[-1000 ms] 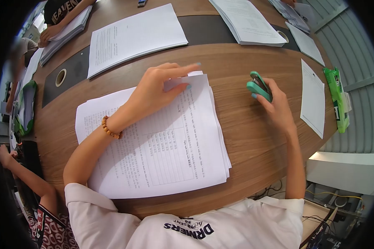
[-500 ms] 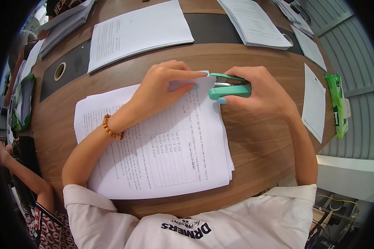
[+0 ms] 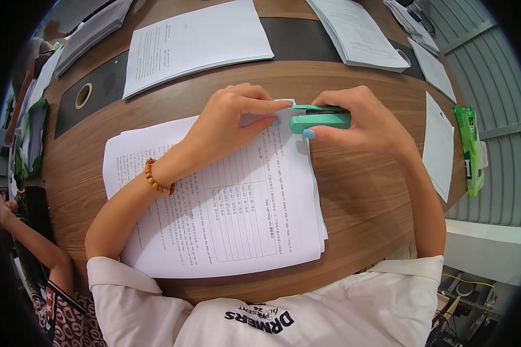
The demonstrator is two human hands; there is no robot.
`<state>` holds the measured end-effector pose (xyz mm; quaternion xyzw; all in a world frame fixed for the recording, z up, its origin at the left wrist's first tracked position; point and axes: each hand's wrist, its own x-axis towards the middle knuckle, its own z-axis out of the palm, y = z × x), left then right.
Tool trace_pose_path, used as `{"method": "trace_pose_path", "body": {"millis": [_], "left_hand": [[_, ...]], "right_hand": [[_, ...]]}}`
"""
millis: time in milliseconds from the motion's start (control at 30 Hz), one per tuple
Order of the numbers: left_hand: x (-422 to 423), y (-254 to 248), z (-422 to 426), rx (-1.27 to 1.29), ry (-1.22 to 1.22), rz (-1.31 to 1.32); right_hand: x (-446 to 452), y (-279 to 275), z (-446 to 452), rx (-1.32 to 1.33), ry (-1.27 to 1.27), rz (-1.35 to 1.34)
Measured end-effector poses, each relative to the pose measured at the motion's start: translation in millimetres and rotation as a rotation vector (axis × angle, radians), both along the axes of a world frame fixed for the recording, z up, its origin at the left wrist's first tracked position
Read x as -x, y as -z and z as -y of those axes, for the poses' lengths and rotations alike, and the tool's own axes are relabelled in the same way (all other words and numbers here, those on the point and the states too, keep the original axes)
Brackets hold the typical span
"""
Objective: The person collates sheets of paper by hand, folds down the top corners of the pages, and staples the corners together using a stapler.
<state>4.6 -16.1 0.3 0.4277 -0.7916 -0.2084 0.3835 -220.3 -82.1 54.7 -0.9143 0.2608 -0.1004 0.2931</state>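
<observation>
A stack of printed sheets (image 3: 231, 214) lies in front of me on the wooden table. My right hand (image 3: 362, 124) is closed round a green stapler (image 3: 321, 121), whose jaws sit at the stack's top right corner. My left hand (image 3: 237, 118) rests on the upper part of the stack, thumb and index finger closed toward that corner beside the stapler's tip. Paper edges show between these fingertips. Whether the stapler's jaws are fully pressed together is hard to tell.
More paper piles lie at the top centre (image 3: 197, 43), top right (image 3: 359, 34) and top left (image 3: 92, 34). A single sheet (image 3: 439, 147) and a green packet (image 3: 470, 150) are on the right. Another person's arm (image 3: 37, 243) shows at lower left.
My right hand has brought the stapler left from the bare table to the stack's corner, and its jaws look closer together than half a second ago. My left hand has barely moved.
</observation>
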Motion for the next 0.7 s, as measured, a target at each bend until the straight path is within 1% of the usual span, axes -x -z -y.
{"method": "trace_pose_path", "body": {"millis": [133, 233, 300, 400, 500, 533, 600, 633, 667, 700], "left_hand": [[-0.2, 0.1, -0.1, -0.012, 0.001, 0.001], [-0.6, -0.6, -0.1, -0.01, -0.002, 0.005], [-0.1, -0.8, -0.6, -0.002, -0.001, 0.01], [-0.1, -2.3, -0.8, -0.042, -0.008, -0.016], [-1.5, -6.7, -0.9, -0.018, 0.001, -0.014], [-1.5, -7.1, -0.9, -0.049, -0.008, -0.017], [-1.2, -5.0, -1.9, -0.078, -0.016, -0.013], [-1.7, -1.7, 0.1, -0.076, -0.012, -0.062], [-2.3, -0.4, 0.8, -0.077, -0.009, -0.112], [-3.2, -1.9, 0.8, -0.07, -0.012, -0.109]], "right_hand": [[-1.3, 1.9, 0.3, 0.012, -0.004, -0.006], [-1.5, 12.1, -1.4, 0.078, -0.013, 0.072], [-2.7, 16.4, -8.1, 0.071, 0.081, 0.087], [-2.6, 19.7, -11.4, 0.028, 0.129, 0.104], [-1.4, 14.0, -10.2, 0.053, 0.088, 0.111], [-0.8, 14.1, -7.6, 0.056, 0.083, 0.111], [0.9, 15.9, -3.7, -0.069, 0.061, 0.135], [5.5, 10.3, -2.7, -0.059, 0.06, 0.142], [13.4, 0.3, -3.3, -0.16, 0.143, 0.103], [21.8, -9.2, -4.7, -0.262, 0.226, 0.062]]}}
